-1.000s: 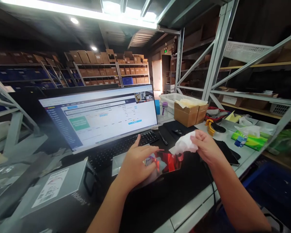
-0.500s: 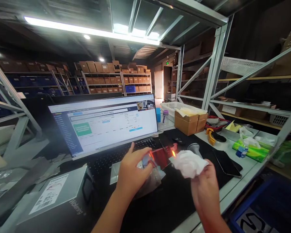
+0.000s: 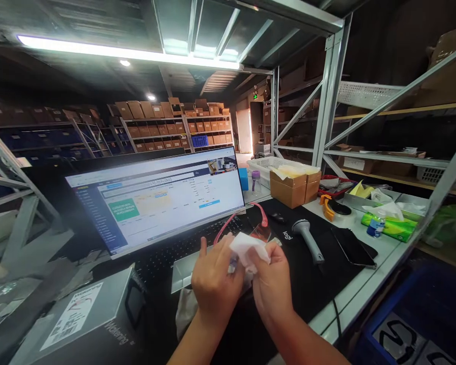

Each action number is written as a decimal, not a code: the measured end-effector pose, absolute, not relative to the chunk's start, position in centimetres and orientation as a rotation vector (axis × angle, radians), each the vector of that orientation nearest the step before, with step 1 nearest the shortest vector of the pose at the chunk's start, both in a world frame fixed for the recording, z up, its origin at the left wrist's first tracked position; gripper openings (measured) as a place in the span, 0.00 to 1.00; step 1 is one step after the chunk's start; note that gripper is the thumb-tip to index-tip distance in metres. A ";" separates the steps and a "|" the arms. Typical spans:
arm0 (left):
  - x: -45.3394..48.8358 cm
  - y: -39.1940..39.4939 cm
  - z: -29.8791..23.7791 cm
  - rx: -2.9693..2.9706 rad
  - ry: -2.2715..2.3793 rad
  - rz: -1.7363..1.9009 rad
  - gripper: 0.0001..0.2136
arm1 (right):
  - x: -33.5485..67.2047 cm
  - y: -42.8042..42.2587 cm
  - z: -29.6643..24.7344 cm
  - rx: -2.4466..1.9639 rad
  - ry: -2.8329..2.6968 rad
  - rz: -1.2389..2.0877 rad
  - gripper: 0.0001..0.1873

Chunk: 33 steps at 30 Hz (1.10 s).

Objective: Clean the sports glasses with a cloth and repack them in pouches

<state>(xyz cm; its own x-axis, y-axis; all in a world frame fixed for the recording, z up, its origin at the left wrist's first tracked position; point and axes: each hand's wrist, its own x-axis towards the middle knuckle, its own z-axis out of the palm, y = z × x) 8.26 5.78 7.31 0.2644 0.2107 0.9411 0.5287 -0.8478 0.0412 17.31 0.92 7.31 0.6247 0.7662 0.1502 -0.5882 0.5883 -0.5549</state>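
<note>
My left hand (image 3: 216, 279) is closed around a pair of glasses with pink temples (image 3: 264, 215). A reddish lens (image 3: 261, 232) shows past the fingers; the rest of the frame is covered by my hands. My right hand (image 3: 271, 279) pinches a crumpled white tissue (image 3: 249, 248) and presses it against the glasses, so both hands meet just in front of the keyboard (image 3: 163, 258). Below my left hand, a pale cloth pouch (image 3: 185, 310) lies on the black mat, partly hidden by the wrist.
A monitor (image 3: 155, 200) stands behind the keyboard. At front left sits a grey box (image 3: 87, 309) with a label. Right of my hands are a barcode scanner (image 3: 307, 241), a phone (image 3: 352, 246), a small blue bottle (image 3: 376, 224), a tape dispenser (image 3: 332, 208) and a cardboard box (image 3: 289, 188).
My right hand has moved left with the tissue, bringing it onto the glasses in my left hand. The glasses have turned, with their pink temples now pointing up. The scanner is now uncovered.
</note>
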 end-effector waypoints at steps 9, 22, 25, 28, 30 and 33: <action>9.1 6.3 7.4 -2.096 -0.606 -1.584 0.13 | 21.2 2.2 9.4 -0.501 -0.261 0.999 0.29; 8.7 6.5 7.8 -2.132 -0.652 -1.595 0.13 | 23.1 3.1 9.7 -0.536 -0.368 0.995 0.25; 8.7 6.8 7.5 -2.141 -0.673 -1.603 0.13 | 21.2 2.6 8.4 -0.546 -0.402 0.896 0.26; 8.4 7.1 7.2 -2.168 -0.656 -1.635 0.14 | 18.9 1.7 6.9 -0.584 -0.473 0.775 0.31; 8.3 7.1 7.3 -2.192 -0.635 -1.621 0.15 | 18.9 1.5 6.7 -0.597 -0.482 0.781 0.32; 8.5 6.8 7.8 -2.215 -0.645 -1.563 0.13 | 21.0 2.3 7.5 -0.583 -0.403 0.968 0.27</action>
<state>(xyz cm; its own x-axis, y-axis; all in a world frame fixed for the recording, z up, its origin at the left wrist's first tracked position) 8.52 6.78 7.83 0.2865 0.1619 0.9443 0.5514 -0.8339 -0.0243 20.97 2.27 7.53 0.5131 0.8560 0.0628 -0.6481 0.4344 -0.6255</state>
